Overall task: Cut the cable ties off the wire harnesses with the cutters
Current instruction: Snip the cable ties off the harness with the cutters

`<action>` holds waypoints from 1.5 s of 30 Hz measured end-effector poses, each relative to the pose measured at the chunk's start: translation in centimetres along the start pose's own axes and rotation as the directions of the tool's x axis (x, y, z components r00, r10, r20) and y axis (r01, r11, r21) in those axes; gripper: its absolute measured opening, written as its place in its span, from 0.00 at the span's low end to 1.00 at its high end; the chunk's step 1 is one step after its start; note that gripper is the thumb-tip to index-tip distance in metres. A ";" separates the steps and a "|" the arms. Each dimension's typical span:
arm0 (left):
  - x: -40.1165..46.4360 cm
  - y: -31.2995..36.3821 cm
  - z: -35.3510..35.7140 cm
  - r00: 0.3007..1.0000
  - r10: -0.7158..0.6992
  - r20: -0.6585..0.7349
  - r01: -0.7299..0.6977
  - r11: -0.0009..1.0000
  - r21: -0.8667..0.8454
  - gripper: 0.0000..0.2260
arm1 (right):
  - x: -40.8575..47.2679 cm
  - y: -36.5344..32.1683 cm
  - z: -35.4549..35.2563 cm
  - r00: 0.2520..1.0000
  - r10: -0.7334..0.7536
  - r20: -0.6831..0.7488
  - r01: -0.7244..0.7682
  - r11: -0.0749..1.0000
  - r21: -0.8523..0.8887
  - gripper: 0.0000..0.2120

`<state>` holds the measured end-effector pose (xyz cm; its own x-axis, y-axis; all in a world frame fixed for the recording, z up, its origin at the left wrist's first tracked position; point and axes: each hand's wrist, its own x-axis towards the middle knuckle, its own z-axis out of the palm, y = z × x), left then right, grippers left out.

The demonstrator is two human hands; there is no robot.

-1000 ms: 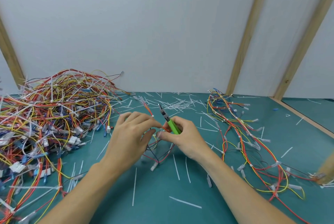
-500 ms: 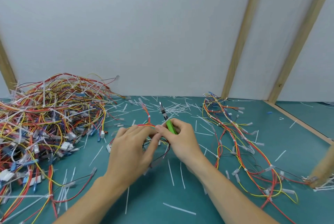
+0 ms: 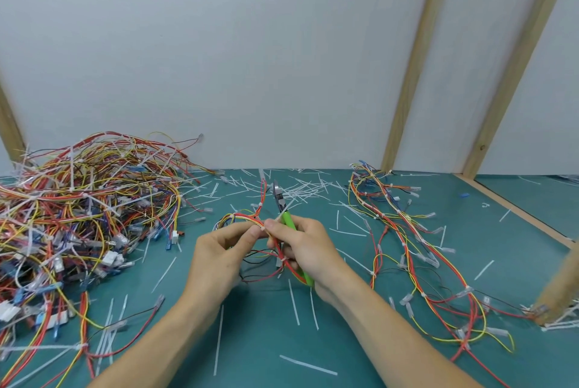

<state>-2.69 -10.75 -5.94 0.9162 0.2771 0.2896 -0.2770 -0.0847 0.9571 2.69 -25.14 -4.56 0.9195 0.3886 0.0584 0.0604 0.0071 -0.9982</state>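
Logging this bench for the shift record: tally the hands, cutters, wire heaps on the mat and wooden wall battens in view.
Hands: 2, left hand and right hand
Cutters: 1
Wire heaps: 2, left pile and right spread
Wooden battens: 3
Total: 8

The right hand (image 3: 308, 251) hides most of the cutters' (image 3: 283, 209) green handles
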 end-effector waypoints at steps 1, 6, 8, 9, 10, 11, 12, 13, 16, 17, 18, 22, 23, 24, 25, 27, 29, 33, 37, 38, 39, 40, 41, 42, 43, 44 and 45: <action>0.0 -0.1 0.1 0.999 -0.034 -0.011 0.034 0.998 -0.054 0.06 | 0.0 0.0 0.0 1.000 0.002 -0.004 -0.002 1.000 -0.007 0.11; 0.6 -0.9 -0.4 0.988 -0.156 0.002 0.155 0.981 -0.118 0.09 | 0.1 0.2 0.0 0.997 -0.010 -0.075 0.004 0.997 -0.081 0.10; 0.6 -1.0 -0.3 0.988 -0.148 0.035 0.151 0.980 -0.131 0.12 | 0.3 0.4 -0.2 0.997 -0.013 -0.076 0.004 0.994 -0.113 0.13; 0.6 -1.1 -0.3 0.989 -0.135 0.058 0.142 0.979 -0.146 0.13 | 0.3 0.5 -0.2 0.998 -0.004 -0.066 -0.003 0.995 -0.103 0.14; 0.5 -1.1 -0.2 0.989 -0.124 0.075 0.135 0.977 -0.163 0.13 | 0.3 0.5 -0.1 0.999 0.009 -0.052 -0.013 0.997 -0.080 0.16; 0.5 -1.1 -0.2 0.989 -0.120 0.083 0.133 0.975 -0.176 0.13 | 0.4 0.6 -0.1 0.999 0.018 -0.040 -0.020 0.998 -0.058 0.17; 0.6 -1.2 -0.2 0.989 -0.123 0.082 0.136 0.974 -0.183 0.13 | 0.5 0.6 -0.1 0.999 0.025 -0.037 -0.026 0.999 -0.041 0.17; 0.6 -1.2 -0.4 0.988 -0.132 0.075 0.144 0.972 -0.184 0.14 | 0.6 0.5 0.0 0.998 0.035 -0.044 -0.037 0.999 -0.027 0.18; 0.8 -1.2 -0.3 0.986 -0.162 0.047 0.167 0.974 -0.155 0.17 | 0.9 0.3 -0.6 0.994 0.072 -0.087 -0.069 0.997 0.031 0.16; 0.8 -1.2 -0.3 0.985 -0.169 0.021 0.171 0.975 -0.145 0.16 | 1.0 0.2 -0.9 0.992 0.066 -0.104 -0.064 0.998 0.026 0.13; 0.9 -1.2 -0.3 0.985 -0.172 -0.014 0.168 0.976 -0.137 0.15 | 1.1 0.1 -1.2 0.991 0.042 -0.126 -0.043 0.999 -0.006 0.11; 1.0 -1.4 -0.9 0.971 -0.150 -0.184 0.128 0.983 -0.128 0.09 | 1.3 0.2 -2.1 0.987 -0.107 -0.119 0.080 0.974 -0.212 0.09; 1.0 -1.4 -1.1 0.965 -0.146 -0.217 0.121 0.985 -0.126 0.08 | 1.3 0.3 -2.1 0.987 -0.130 -0.097 0.103 0.963 -0.248 0.09; 1.0 -1.5 -1.3 0.959 -0.143 -0.243 0.115 0.985 -0.125 0.07 | 1.3 0.4 -2.0 0.986 -0.148 -0.077 0.121 0.952 -0.281 0.08; 1.1 -1.5 -1.3 0.955 -0.140 -0.259 0.111 0.986 -0.125 0.06 | 1.2 0.5 -1.9 0.985 -0.160 -0.060 0.134 0.940 -0.313 0.08; 1.1 -1.7 -1.3 0.950 -0.144 -0.278 0.111 0.985 -0.130 0.05 | 1.0 0.7 -1.3 0.981 -0.187 -0.051 0.156 0.918 -0.365 0.09; 1.1 -1.9 -1.2 0.945 -0.149 -0.290 0.118 0.986 -0.121 0.05 | 0.6 0.7 -0.6 0.966 -0.247 -0.070 0.206 0.909 -0.361 0.07; 1.2 -2.3 -1.3 0.936 -0.159 -0.315 0.131 0.986 -0.106 0.06 | -0.1 0.4 0.5 0.959 -0.282 0.031 0.282 0.937 -0.207 0.02; 1.2 -2.5 -1.4 0.946 -0.148 -0.290 0.122 0.987 -0.106 0.06 | -0.2 0.7 1.0 0.972 -0.201 0.124 0.220 0.962 -0.160 0.03; 1.2 -2.5 -1.4 0.954 -0.144 -0.264 0.119 0.987 -0.107 0.05 | -0.1 0.8 1.0 0.975 -0.182 0.126 0.201 0.966 -0.164 0.04; 1.2 -2.6 -1.5 0.962 -0.138 -0.234 0.117 0.988 -0.102 0.05 | -0.1 0.9 0.9 0.978 -0.166 0.124 0.186 0.968 -0.169 0.05; 1.2 -2.6 -1.5 0.970 -0.131 -0.204 0.114 0.989 -0.091 0.04 | 0.0 0.9 0.8 0.982 -0.150 0.116 0.169 0.971 -0.172 0.06; 1.2 -2.6 -1.6 0.977 -0.123 -0.175 0.111 0.991 -0.078 0.03 | 0.0 0.8 0.7 0.985 -0.135 0.107 0.151 0.974 -0.169 0.07; 1.3 -2.7 -1.6 0.982 -0.114 -0.151 0.105 0.992 -0.066 0.03 | 0.0 0.7 0.6 0.988 -0.122 0.100 0.137 0.977 -0.165 0.08; 1.3 -2.7 -1.6 0.985 -0.105 -0.137 0.098 0.994 -0.057 0.03 | 0.0 0.7 0.5 0.989 -0.113 0.097 0.128 0.978 -0.163 0.09; 1.3 -2.7 -1.6 0.986 -0.098 -0.137 0.092 0.995 -0.049 0.02 | 0.1 0.7 0.4 0.989 -0.111 0.098 0.126 0.979 -0.163 0.09; 1.2 -2.6 -1.6 0.984 -0.098 -0.150 0.093 0.995 -0.043 0.02 | 0.1 0.6 0.4 0.989 -0.113 0.096 0.128 0.977 -0.169 0.09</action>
<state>-1.28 -8.68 -8.11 0.8851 0.4244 0.1911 -0.2031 -0.0173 0.9790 2.67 -24.76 -5.20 0.8655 0.4715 0.1689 0.2424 -0.0994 -0.9651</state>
